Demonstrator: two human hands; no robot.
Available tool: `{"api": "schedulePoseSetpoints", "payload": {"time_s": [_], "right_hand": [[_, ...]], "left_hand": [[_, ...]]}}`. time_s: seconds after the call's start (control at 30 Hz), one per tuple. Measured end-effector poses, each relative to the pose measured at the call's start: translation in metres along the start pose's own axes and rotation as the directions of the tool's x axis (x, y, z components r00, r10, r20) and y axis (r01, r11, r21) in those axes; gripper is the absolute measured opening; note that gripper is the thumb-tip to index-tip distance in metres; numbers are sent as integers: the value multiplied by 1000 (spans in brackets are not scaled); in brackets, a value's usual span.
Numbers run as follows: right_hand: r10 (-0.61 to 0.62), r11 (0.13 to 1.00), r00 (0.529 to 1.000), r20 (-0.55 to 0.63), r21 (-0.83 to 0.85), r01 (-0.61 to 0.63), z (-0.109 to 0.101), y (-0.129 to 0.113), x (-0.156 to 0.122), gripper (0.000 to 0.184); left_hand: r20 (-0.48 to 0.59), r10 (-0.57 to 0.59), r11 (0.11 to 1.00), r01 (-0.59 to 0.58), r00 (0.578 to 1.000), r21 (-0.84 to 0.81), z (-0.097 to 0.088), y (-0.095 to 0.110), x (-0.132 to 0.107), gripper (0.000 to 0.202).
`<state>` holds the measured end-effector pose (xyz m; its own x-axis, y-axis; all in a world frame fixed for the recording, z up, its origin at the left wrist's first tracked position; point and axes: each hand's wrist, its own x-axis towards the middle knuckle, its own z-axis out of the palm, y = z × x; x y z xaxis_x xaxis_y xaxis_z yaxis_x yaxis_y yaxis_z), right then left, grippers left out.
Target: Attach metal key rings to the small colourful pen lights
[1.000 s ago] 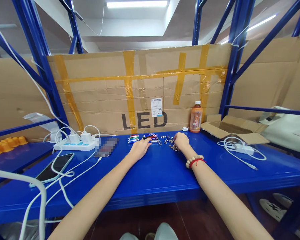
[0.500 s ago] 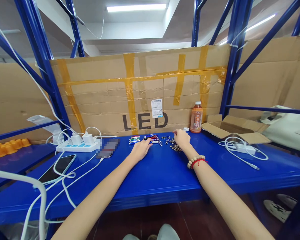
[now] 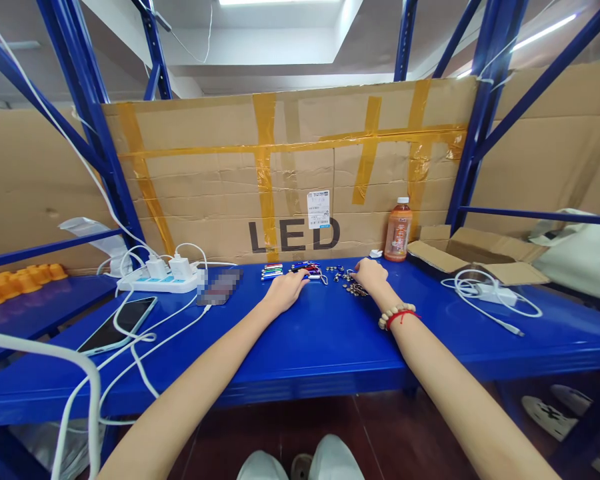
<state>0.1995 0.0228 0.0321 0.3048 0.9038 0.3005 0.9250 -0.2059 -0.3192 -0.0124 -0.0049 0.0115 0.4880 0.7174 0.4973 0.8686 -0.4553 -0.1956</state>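
Observation:
My left hand (image 3: pixel 287 292) rests palm down at the near edge of a pile of small shiny coloured sticks (image 3: pixel 314 275), blue, red and silver. Its fingers are bent together over the pile, and whatever is under the fingertips is hidden. Left of it, several similar sticks (image 3: pixel 272 270) lie side by side in a row. My right hand (image 3: pixel 372 272) is closed, with thumb and fingers drawn together above small metal pieces (image 3: pixel 355 288). Anything in its grip is too small to make out. Small blue and silver bits (image 3: pixel 335 270) lie between the two hands.
An orange drink bottle (image 3: pixel 398 232) and an open cardboard box (image 3: pixel 436 251) stand at the back right. A white charger with cable (image 3: pixel 497 293) lies before the box. Left are a power strip (image 3: pixel 165 284), two phones and loose cables. Taped cardboard (image 3: pixel 215 200) closes the blue table's back.
The view has tilted down slightly, so everything sits higher in the picture. Both hands stay near the same piles, with only slight finger movement.

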Motion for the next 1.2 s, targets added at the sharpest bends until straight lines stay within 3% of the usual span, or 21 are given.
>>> {"api": "schedulePoseSetpoints", "payload": {"time_s": [0.5, 0.7, 0.97, 1.2], "right_hand": [[-58, 998, 998, 7, 40, 58, 9, 5, 7, 33], [-72, 995, 997, 3, 62, 72, 9, 4, 5, 27], [-87, 993, 996, -13, 77, 88, 7, 4, 3, 33], [-85, 996, 995, 42, 40, 83, 8, 3, 5, 26]], "left_hand": [[-4, 10, 1000, -10, 1000, -28, 0, 0, 0, 32], [-11, -1, 999, 1, 1000, -35, 1, -1, 0, 31], [11, -4, 1000, 4, 1000, -23, -2, 1, -1, 31], [-6, 11, 1000, -11, 1000, -27, -1, 0, -1, 33]]}}
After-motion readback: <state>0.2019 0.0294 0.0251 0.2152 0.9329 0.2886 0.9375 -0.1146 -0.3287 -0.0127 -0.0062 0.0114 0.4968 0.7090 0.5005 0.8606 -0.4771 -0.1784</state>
